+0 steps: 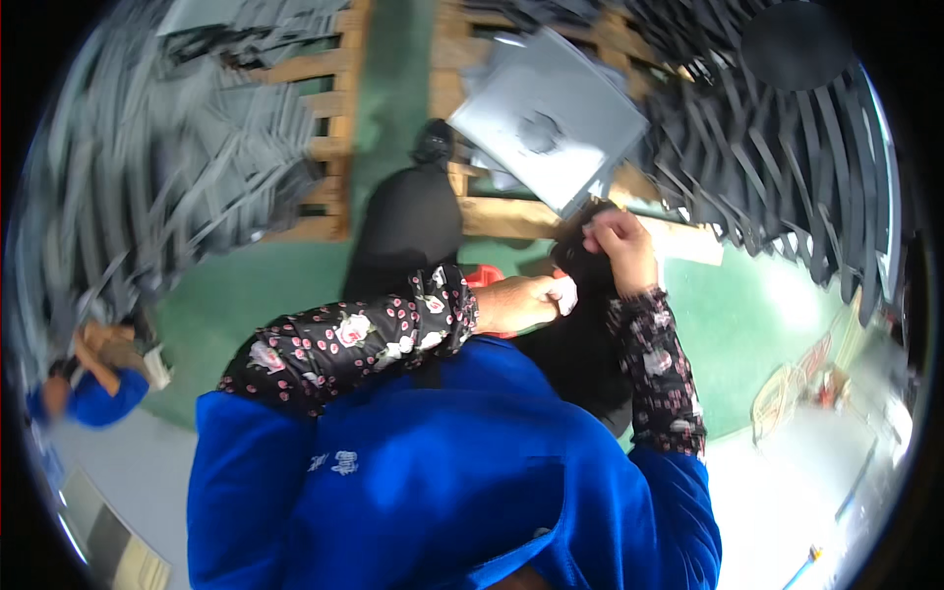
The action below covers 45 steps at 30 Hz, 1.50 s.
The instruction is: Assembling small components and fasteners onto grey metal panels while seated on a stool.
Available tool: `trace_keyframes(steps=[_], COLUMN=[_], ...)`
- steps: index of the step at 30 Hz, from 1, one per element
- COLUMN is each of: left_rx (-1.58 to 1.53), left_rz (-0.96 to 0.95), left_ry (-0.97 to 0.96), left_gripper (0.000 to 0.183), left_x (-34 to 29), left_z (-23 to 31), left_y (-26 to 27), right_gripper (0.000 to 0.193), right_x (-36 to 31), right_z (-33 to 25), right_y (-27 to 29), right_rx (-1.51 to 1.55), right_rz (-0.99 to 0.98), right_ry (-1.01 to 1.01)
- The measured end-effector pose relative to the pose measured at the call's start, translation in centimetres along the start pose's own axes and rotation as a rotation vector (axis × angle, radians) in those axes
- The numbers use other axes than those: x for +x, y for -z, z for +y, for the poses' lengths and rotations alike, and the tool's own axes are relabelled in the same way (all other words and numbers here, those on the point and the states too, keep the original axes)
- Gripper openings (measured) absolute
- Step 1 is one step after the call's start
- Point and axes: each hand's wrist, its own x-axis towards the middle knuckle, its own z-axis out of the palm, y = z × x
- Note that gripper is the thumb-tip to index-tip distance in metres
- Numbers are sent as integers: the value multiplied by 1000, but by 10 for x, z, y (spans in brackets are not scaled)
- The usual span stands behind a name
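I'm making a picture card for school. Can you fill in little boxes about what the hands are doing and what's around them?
left hand: pinches a small white piece, fingers closed
right hand: closed on a dark thing; too blurred to name
sleeves: black with flowers, over blue clothing
grey square panel: lies tilted just beyond the hands
wooden pallets: loaded with dark grey parts
floor: green

My left hand (pixel 516 303) pinches something small and white (pixel 563 294), too blurred to name. My right hand (pixel 621 248) covers the lower corner of the grey square panel (pixel 547 120), hiding my fingertips' grip. The dark stacked pieces (pixel 147 177) at left smear into streaks.
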Motion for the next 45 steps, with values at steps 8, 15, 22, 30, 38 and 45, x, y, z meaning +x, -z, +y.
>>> trace_keyframes(steps=[8,15,22,30,38,45], left_rx=[658,768,996,1001,1137,1188], left_rz=[-307,-245,-379,-311,-342,-180], left_ry=[5,-66,53,-112,29,-66], left_gripper=[24,15,22,21,29,22], left_x=[113,112,121,117,122,121], left_z=[-41,-13,-8,10,2,-11], left_y=[-13,-15,3,32,17,6], right_gripper=[12,12,15,13,14,15], right_x=[129,209,223,226,226,228], right_z=[81,158,201,185,193,197], right_y=[50,10,-7,-18,-19,-15], right_rx=[-78,-170,-131,-179,-309,-286], right_rz=[71,157,206,208,238,226], right_ry=[-346,-370,-274,-246,-205,-196])
